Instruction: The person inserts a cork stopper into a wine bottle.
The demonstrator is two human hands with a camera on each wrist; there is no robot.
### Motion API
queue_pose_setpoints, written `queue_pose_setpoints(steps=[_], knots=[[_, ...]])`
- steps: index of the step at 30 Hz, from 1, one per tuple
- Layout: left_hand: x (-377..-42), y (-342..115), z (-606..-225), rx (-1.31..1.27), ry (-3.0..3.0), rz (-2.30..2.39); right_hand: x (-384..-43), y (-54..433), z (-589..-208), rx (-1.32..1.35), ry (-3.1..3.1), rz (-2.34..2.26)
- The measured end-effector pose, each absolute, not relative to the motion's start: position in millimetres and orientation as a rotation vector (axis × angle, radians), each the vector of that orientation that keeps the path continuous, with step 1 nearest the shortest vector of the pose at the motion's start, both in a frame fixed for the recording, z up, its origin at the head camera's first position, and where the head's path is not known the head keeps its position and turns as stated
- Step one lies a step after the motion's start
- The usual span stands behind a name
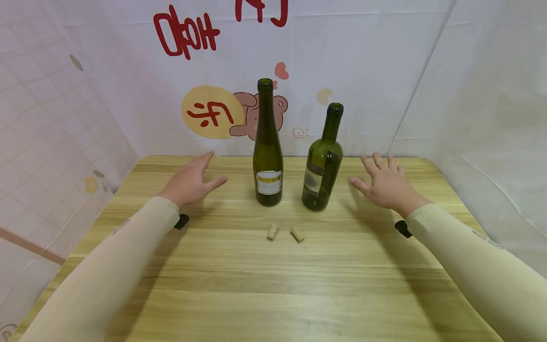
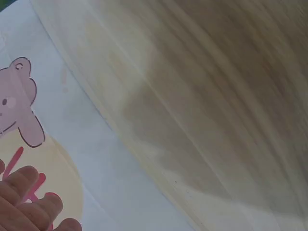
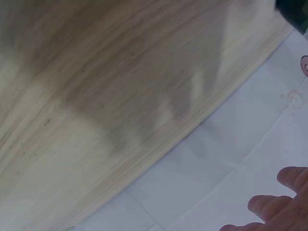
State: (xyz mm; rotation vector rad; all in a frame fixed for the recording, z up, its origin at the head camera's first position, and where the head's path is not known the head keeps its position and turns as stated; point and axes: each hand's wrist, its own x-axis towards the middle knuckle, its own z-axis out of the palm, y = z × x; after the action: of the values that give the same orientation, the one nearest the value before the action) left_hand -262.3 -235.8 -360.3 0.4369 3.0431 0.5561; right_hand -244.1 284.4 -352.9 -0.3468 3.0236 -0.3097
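A tall slim green wine bottle (image 1: 268, 147) with a white and yellow label stands upright near the middle of the table. To its right is a shorter, broad-shouldered green wine bottle (image 1: 323, 159) with a dark-edged label. Both show bare, uncorked mouths. Two corks, a left one (image 1: 272, 232) and a right one (image 1: 297, 234), lie on the wood in front of them. My left hand (image 1: 191, 181) hovers left of the tall bottle, thumb apart from the fingers, holding nothing. Over the table right of the shorter bottle, my right hand (image 1: 383, 184) spreads its fingers, also empty.
The wooden table (image 1: 273, 294) ends at the back against a white cloth wall (image 1: 363, 57) printed with red characters and a cartoon bear (image 1: 252, 116). Cloth hangs at both sides too. A black wrist mount (image 1: 182, 221) shows under the left sleeve.
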Motion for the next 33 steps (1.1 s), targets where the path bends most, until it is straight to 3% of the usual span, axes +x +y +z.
queue_pose_setpoints(steps=[33], knots=[[-252,-162,-332,0.614,2.856,1.135,-191,234,-344,-0.400,3.003,-0.330]])
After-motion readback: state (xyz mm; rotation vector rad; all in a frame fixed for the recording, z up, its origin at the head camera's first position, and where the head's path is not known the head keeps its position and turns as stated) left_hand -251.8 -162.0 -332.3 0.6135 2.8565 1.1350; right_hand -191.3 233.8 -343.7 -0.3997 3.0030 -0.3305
